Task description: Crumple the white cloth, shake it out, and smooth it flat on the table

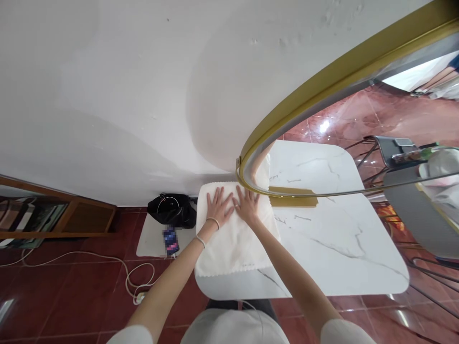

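A white cloth (pixel 233 243) with scalloped edges lies spread on the left part of a white marble-look table (pixel 333 239). My left hand (pixel 218 206) rests flat on the cloth's far half, fingers spread, with thin bracelets on the wrist. Touching it on the right, my right hand (pixel 248 204) also lies flat and open on the cloth. Neither hand holds anything. The two hands sit side by side near the cloth's far edge, close to the wall.
A gold-framed round mirror (pixel 287 114) leans on the table against the white wall. A black bag (pixel 172 209) sits on a low white surface at left, with a white cable (pixel 132 282) on the red tiled floor. Chairs stand at right.
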`<control>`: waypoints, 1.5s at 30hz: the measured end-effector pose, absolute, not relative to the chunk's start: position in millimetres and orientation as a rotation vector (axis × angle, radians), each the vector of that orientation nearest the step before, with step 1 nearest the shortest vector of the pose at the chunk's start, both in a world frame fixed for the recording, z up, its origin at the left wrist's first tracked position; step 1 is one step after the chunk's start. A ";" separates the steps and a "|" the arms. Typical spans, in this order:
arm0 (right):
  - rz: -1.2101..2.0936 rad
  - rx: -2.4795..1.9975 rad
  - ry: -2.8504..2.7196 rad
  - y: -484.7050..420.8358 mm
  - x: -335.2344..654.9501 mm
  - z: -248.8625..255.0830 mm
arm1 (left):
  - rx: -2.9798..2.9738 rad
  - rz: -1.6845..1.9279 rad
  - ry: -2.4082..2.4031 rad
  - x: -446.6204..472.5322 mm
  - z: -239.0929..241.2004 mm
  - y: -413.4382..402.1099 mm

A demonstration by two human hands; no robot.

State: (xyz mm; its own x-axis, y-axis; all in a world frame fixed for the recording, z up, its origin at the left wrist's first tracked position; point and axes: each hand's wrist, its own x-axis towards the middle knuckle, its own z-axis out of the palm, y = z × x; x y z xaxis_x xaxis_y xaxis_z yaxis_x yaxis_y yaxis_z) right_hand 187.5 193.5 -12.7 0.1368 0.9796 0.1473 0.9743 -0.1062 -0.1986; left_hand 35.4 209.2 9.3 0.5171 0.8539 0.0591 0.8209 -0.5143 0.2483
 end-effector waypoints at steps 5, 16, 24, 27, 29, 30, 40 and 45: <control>-0.065 -1.991 -2.023 125.0 193.6 -15.3 | 2.559 0.289 1.430 29.7 3.6 166.1; 0.068 -2.235 -1.843 201.5 196.4 -7.0 | 2.551 0.242 1.394 59.1 10.2 246.0; 0.000 -1.926 -1.939 158.1 201.3 -8.4 | 2.429 0.281 1.567 25.5 8.7 173.3; 0.049 -1.814 -2.024 106.2 187.8 -6.8 | 2.448 0.284 1.601 -6.7 5.8 111.7; 0.056 -1.782 -2.108 65.8 175.8 -2.9 | 2.447 0.302 1.665 -22.7 4.9 75.1; 0.062 -1.781 -2.168 45.3 170.4 -0.8 | 2.445 0.314 1.691 -27.9 4.4 59.7; 0.007 -2.040 -2.031 14.4 191.1 -8.1 | 2.517 0.371 1.655 -8.5 -3.5 61.4; -0.021 -2.107 -1.901 92.3 221.5 -12.2 | 2.507 0.317 1.569 17.2 2.2 128.8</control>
